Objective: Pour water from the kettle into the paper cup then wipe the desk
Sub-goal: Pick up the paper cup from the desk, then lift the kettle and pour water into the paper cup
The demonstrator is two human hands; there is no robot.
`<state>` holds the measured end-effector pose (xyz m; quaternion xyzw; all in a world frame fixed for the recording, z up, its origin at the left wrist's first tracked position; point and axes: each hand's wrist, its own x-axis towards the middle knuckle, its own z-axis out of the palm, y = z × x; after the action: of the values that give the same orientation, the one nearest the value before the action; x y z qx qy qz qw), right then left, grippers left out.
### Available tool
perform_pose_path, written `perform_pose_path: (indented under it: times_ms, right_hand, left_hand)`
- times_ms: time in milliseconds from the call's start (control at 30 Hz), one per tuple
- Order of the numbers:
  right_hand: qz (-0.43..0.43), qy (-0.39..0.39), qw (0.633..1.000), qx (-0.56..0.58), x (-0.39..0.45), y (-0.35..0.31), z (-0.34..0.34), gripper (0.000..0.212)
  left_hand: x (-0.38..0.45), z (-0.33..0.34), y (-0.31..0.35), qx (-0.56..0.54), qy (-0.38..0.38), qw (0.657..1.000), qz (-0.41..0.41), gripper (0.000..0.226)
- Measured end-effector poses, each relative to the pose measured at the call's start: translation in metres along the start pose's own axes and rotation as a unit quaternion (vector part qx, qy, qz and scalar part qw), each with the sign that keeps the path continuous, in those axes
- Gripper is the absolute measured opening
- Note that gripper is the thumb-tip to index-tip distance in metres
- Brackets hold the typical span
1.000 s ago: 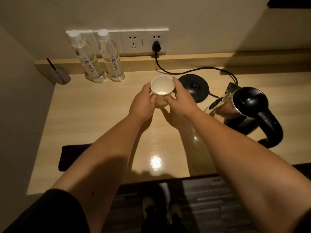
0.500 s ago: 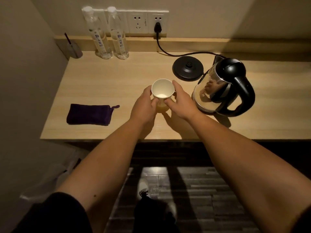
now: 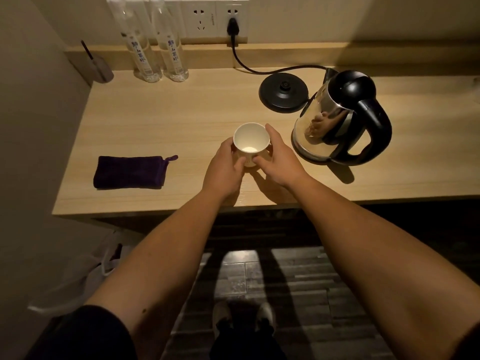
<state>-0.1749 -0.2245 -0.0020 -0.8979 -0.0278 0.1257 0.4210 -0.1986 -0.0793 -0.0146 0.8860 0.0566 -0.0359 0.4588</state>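
Note:
A white paper cup [image 3: 251, 141] stands upright near the middle of the wooden desk [image 3: 155, 120], looking empty inside. My left hand [image 3: 225, 170] wraps its left side and my right hand [image 3: 278, 159] its right side, so both hold it. To the right, off its base, stands a steel kettle [image 3: 337, 120] with a black lid and handle, the handle pointing right. A folded dark purple cloth [image 3: 131, 172] lies flat on the desk's left part, apart from both hands.
The kettle's round black base [image 3: 284, 92] sits behind the cup, its cord running to a wall socket [image 3: 232, 22]. Two water bottles [image 3: 155, 42] and a small grey holder [image 3: 100, 67] stand at the back left. A white plastic bag [image 3: 85, 271] lies on the floor at left.
The view has pulled back from the desk and tilted down. Both hands have drawn the cup nearer to the front edge; the cloth and the floor have come into fuller view.

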Motion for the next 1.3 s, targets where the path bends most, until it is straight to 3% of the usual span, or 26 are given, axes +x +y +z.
perform_pose_path:
  times_ms: [300, 467, 567, 700, 767, 833, 933, 1000, 1100, 1300]
  right_hand:
    - [0.008, 0.011, 1.000, 0.022, -0.008, 0.006, -0.004, 0.089]
    - [-0.033, 0.044, 0.997, -0.057, -0.024, 0.009, -0.020, 0.087]
    - [-0.084, 0.064, 0.986, -0.130, -0.039, 0.000, -0.037, 0.080]
    - [-0.157, 0.233, 0.925, -0.255, -0.054, -0.004, -0.077, 0.067]
    - [-0.108, 0.315, 0.906, -0.262, -0.057, 0.005, -0.101, 0.067]
    - [-0.019, 0.340, 0.911, -0.232, -0.057, 0.019, -0.122, 0.072]
    - [0.081, 0.296, 0.947, -0.092, -0.052, 0.037, -0.141, 0.081]
    - [0.124, 0.251, 0.960, 0.029, -0.050, 0.043, -0.146, 0.067]
    - [0.133, 0.239, 0.957, 0.091, -0.048, 0.047, -0.145, 0.042]
    - [0.122, 0.238, 0.946, 0.184, -0.051, 0.044, -0.147, 0.034]
  left_hand:
    - [0.006, 0.007, -0.006, -0.085, -0.038, 0.996, 0.004, 0.083]
    - [0.006, 0.014, -0.001, -0.166, -0.027, 0.985, -0.032, 0.089]
    - [0.007, 0.016, 0.004, -0.173, -0.019, 0.984, -0.045, 0.079]
    - [0.015, 0.020, -0.002, -0.104, -0.026, 0.993, -0.045, 0.078]
    - [0.018, 0.021, -0.008, -0.084, -0.032, 0.995, -0.047, 0.081]
    - [0.019, 0.022, -0.012, -0.068, -0.030, 0.996, -0.043, 0.082]
    - [0.020, 0.024, -0.014, -0.053, -0.024, 0.998, -0.037, 0.080]
    - [0.021, 0.025, -0.013, -0.044, -0.026, 0.998, -0.034, 0.080]
    - [0.022, 0.026, -0.013, -0.038, -0.023, 0.999, -0.030, 0.079]
    - [0.023, 0.027, -0.015, -0.033, -0.025, 0.999, -0.031, 0.080]
